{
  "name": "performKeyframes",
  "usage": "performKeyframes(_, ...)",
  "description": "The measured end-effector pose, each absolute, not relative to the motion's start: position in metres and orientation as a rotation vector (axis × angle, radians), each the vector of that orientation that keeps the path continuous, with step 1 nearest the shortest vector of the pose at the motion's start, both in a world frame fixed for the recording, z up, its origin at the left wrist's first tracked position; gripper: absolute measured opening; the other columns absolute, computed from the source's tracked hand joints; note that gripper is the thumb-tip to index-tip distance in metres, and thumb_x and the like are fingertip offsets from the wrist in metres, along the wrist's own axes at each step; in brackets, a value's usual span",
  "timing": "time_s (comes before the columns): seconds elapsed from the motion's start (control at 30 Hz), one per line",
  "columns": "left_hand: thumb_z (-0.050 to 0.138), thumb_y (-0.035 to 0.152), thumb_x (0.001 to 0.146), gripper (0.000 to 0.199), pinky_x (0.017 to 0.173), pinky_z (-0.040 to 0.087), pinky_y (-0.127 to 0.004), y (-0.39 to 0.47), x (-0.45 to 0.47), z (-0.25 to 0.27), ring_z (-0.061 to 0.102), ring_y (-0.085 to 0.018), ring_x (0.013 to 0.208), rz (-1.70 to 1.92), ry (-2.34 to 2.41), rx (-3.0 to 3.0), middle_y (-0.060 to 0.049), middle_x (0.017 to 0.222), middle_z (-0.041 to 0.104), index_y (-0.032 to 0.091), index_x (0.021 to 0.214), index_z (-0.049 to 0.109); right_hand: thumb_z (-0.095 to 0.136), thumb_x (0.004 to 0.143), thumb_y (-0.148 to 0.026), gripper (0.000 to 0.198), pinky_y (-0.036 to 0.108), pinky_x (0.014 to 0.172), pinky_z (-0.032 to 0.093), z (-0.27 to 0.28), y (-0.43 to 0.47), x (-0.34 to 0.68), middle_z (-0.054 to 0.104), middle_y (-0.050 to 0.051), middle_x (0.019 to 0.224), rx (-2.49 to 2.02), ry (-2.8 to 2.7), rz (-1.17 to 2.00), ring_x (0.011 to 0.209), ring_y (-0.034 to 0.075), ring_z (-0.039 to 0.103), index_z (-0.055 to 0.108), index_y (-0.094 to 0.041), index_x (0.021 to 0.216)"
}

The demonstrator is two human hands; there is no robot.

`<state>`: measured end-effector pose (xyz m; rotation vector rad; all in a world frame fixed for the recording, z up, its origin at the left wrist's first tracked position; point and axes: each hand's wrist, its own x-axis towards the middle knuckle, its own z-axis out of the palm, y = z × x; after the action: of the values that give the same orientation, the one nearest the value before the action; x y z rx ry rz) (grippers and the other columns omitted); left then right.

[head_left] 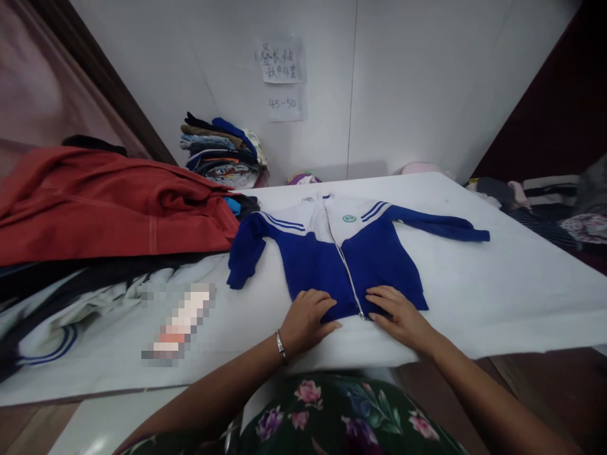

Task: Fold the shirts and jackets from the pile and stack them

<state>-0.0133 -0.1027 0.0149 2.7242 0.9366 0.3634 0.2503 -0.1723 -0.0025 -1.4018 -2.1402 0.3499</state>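
A blue and white zip-up jacket (313, 268) lies spread front-up, its collar away from me and its zipper closed down the middle. One sleeve bends down on the left; the other stretches out to the right. My left hand (309, 319) rests on the bottom hem left of the zipper, fingers extended and thumb apart. On the hem just right of the zipper pull lies my right hand (401, 318), its fingers spread over the fabric. Neither hand shows a grip on the cloth.
The white-covered table (512, 297) bears a heap with a red garment (95, 208) at left and a blurred-out object (177, 325) near it. Folded clothes (222, 151) are stacked at the back. More clothing (545, 208) lies at right. Handwritten papers (284, 63) hang on the wall.
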Motion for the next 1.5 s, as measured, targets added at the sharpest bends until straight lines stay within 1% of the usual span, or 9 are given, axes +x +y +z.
performKeyframes(0.27, 0.056, 0.032, 0.087, 0.026, 0.081, 0.037, -0.038, -0.102, -0.002, 0.006, 0.053, -0.022, 0.097, 0.252, 1.093, 2.812, -0.008, 0.106, 0.062, 0.022, 0.11, 0.062, 0.052, 0.089, -0.029, 0.038, 0.052, 0.1, 0.041, -0.016, -0.168, 0.254, 0.055, 0.012, 0.133, -1.429, -2.213, 0.276, 0.122, 0.028, 0.049, 0.059, -0.021, 0.125)
performKeyframes(0.53, 0.059, 0.048, 0.083, 0.036, 0.076, 0.037, -0.037, -0.105, 0.015, 0.014, 0.051, -0.024, 0.093, 0.319, 1.094, 2.884, -0.007, 0.099, 0.059, 0.021, 0.107, 0.061, 0.045, 0.089, -0.02, 0.033, 0.044, 0.088, 0.048, -0.014, -0.147, 0.252, 0.065, 0.01, 0.112, -1.478, -2.21, 0.241, 0.101, 0.024, 0.058, 0.066, -0.02, 0.114)
performKeyframes(0.7, 0.052, 0.03, 0.089, 0.015, 0.076, 0.037, -0.037, -0.102, 0.034, 0.011, 0.05, -0.022, 0.091, 0.32, 1.087, 2.919, -0.007, 0.094, 0.059, 0.02, 0.091, 0.064, 0.047, 0.086, -0.02, 0.026, 0.038, 0.087, 0.048, -0.016, -0.138, 0.254, 0.068, 0.007, 0.098, -1.496, -1.98, 0.407, 0.093, 0.021, 0.06, 0.069, -0.02, 0.099)
performKeyframes(0.8, 0.043, 0.022, 0.092, 0.023, 0.077, 0.037, -0.037, -0.099, 0.038, 0.013, 0.051, -0.021, 0.088, 0.353, 1.106, 2.871, -0.006, 0.088, 0.06, 0.021, 0.086, 0.064, 0.05, 0.085, -0.028, 0.024, 0.036, 0.086, 0.049, -0.008, -0.133, 0.257, 0.068, 0.006, 0.097, -1.528, -1.733, 0.508, 0.092, 0.02, 0.062, 0.069, -0.02, 0.097)
performKeyframes(0.93, 0.042, 0.027, 0.094, 0.023, 0.078, 0.038, -0.036, -0.104, 0.036, 0.015, 0.053, -0.02, 0.089, 0.395, 0.95, 2.87, -0.005, 0.092, 0.062, 0.023, 0.092, 0.065, 0.05, 0.086, -0.033, 0.028, 0.036, 0.089, 0.048, 0.002, -0.132, 0.253, 0.069, 0.006, 0.102, -1.49, -1.665, 0.519, 0.096, 0.02, 0.062, 0.069, -0.02, 0.102)
performKeyframes(1.17, 0.054, 0.039, 0.089, 0.022, 0.083, 0.041, -0.034, -0.107, 0.017, 0.011, 0.058, -0.018, 0.092, 0.486, 0.797, 2.714, -0.002, 0.1, 0.068, 0.024, 0.101, 0.066, 0.048, 0.083, -0.018, 0.031, 0.044, 0.095, 0.047, -0.007, -0.139, 0.24, 0.068, 0.008, 0.11, -1.457, -2.094, 0.472, 0.105, 0.024, 0.06, 0.072, -0.022, 0.103)
performKeyframes(1.27, 0.053, 0.032, 0.089, 0.019, 0.087, 0.042, -0.032, -0.078, -0.005, 0.016, 0.059, -0.017, 0.095, 0.71, 1.014, 2.541, -0.002, 0.101, 0.069, 0.023, 0.1, 0.067, 0.046, 0.088, -0.023, 0.031, 0.046, 0.099, 0.046, -0.005, -0.141, 0.237, 0.063, 0.009, 0.121, -1.456, -2.03, 0.369, 0.114, 0.025, 0.056, 0.07, -0.023, 0.108)
performKeyframes(1.37, 0.054, 0.025, 0.086, 0.02, 0.089, 0.044, -0.032, -0.037, -0.033, 0.019, 0.06, -0.018, 0.096, 0.883, 1.382, 2.263, -0.006, 0.105, 0.067, 0.02, 0.1, 0.067, 0.044, 0.092, -0.034, 0.036, 0.049, 0.107, 0.037, -0.002, -0.139, 0.228, 0.054, 0.009, 0.135, -1.435, -2.041, 0.33, 0.129, 0.026, 0.044, 0.064, -0.024, 0.12)
performKeyframes(1.5, 0.063, 0.024, 0.079, 0.035, 0.087, 0.047, -0.03, 0.012, -0.06, 0.014, 0.06, -0.02, 0.1, 0.937, 1.678, 1.605, -0.011, 0.115, 0.062, 0.016, 0.113, 0.061, 0.046, 0.091, -0.049, 0.053, 0.054, 0.111, 0.027, -0.016, -0.131, 0.214, 0.038, 0.009, 0.148, -1.507, -2.223, 0.414, 0.139, 0.029, 0.028, 0.049, -0.023, 0.137)
